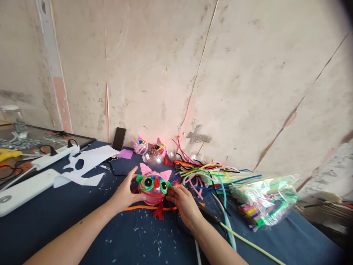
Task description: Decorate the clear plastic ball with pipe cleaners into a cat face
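A clear ball decorated as a lion head (153, 187), with pink ears, big black eyes and green and red trim, rests on the dark blue cloth (91, 224). My left hand (125, 193) cups its left side, thumb and fingers spread around it. My right hand (183, 202) touches its right side, fingers curled against the ball. A red tassel (159, 213) hangs below the ball. An orange pipe cleaner (140, 208) lies under it.
Two more decorated balls (150, 149) stand at the wall beside a black phone (119, 138). A heap of coloured pipe cleaners (204, 173) and a plastic bag of coloured pieces (263, 204) lie right. White paper cut-outs (82, 165) and a power strip (53, 156) lie left.
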The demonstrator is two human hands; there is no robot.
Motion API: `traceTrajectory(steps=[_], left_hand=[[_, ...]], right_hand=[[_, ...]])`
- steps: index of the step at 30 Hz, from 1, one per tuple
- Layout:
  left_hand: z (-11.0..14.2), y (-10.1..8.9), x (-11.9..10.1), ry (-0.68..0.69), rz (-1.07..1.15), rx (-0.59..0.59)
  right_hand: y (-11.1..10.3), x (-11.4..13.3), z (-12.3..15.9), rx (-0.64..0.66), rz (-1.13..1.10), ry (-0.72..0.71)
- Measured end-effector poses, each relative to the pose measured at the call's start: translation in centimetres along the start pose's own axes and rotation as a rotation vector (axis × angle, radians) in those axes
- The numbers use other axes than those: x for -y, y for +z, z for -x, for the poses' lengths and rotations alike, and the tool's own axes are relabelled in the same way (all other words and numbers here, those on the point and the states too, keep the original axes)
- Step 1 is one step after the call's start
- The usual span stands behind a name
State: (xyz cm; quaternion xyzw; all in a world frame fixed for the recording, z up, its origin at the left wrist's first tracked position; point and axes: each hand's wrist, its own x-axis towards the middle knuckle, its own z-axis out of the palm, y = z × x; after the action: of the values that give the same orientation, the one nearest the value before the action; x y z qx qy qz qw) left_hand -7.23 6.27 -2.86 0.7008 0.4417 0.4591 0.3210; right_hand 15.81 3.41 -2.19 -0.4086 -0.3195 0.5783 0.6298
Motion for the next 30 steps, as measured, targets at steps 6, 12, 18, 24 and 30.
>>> traceTrajectory(steps=[6,12,18,24,30], left_hand=[[-0.4,-1.1,-0.9,0.113,-0.161,-0.329],[0.7,-0.7,-2.6,0.397,-0.314,-0.257],[1.2,0.4,-2.7,0.637,-0.53,-0.074],[0.9,0.9,-2.5,0.62,-0.698,-0.005],[0.0,0.6,-1.9,0.585,-0.616,-0.139]], right_hand=[[-1.2,0.6,-1.0,-0.103,0.02,-0.079],[-0.8,1.3,-0.7,-0.046,-0.027,-0.083],[0.1,2.0,0.3,0.095,0.001,-0.129],[0.3,1.9,0.5,0.07,0.171,-0.269],[0.2,2.6,0.5,0.102,0.346,-0.296]])
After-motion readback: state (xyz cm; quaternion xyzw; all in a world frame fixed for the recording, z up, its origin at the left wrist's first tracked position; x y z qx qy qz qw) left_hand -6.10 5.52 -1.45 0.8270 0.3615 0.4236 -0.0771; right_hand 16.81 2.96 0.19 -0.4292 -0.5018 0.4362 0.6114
